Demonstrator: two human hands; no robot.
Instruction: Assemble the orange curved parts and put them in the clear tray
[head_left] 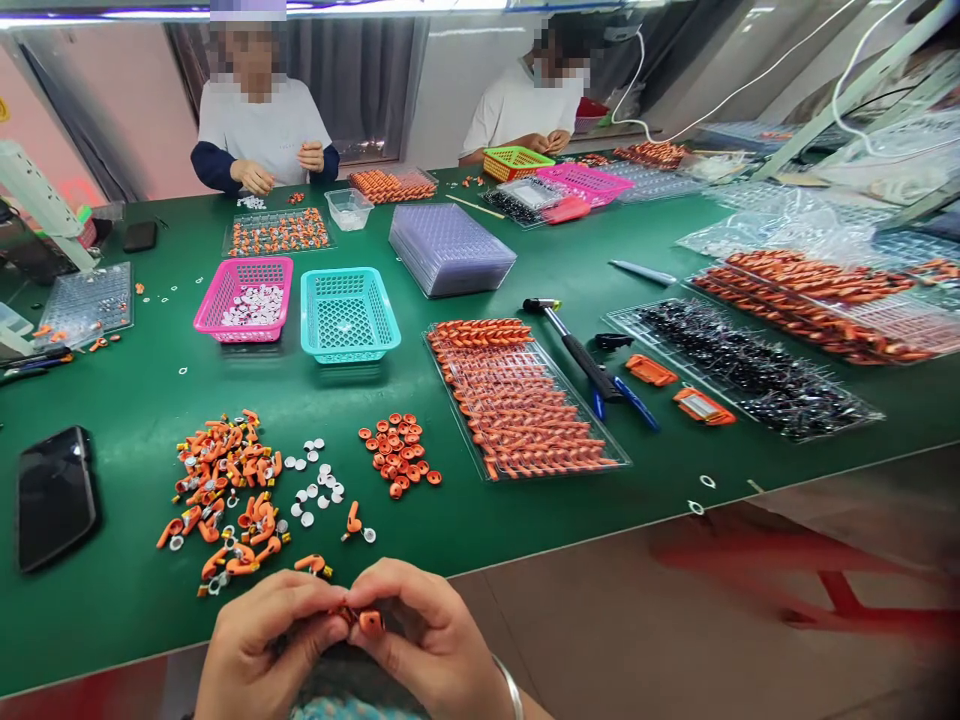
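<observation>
My left hand (259,645) and my right hand (431,640) meet at the near edge of the green table (135,390), pinching one small orange part (365,620) between their fingertips. Just beyond them lie a loose heap of orange pieces (225,490), several white discs (315,485) and a cluster of orange round caps (397,452). A clear tray (525,405) filled with rows of finished orange parts sits to the right of those piles.
A black phone (54,495) lies at left. Pink basket (246,297) and teal basket (349,312) stand mid-table, with stacked clear trays (450,248) behind. A hammer (577,350), pens and a tray of black parts (742,370) lie right. Two people work across the table.
</observation>
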